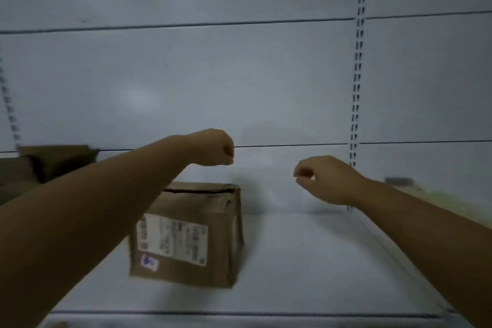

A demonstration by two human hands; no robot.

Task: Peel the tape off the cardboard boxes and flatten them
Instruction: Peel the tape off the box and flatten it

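You're holding both hands above the shelf [306, 261]: left hand [213, 148] fisted, right hand [323, 178] pinching, nothing visibly held. Cardboard box [191, 234] is sitting just below your left hand, the nearer one.

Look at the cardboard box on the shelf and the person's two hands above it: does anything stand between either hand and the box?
Nothing visible does. The left hand, closed in a fist, and the right hand, fingers curled, are both raised above the cardboard box with only open air between. The shelf beside the box is bare.
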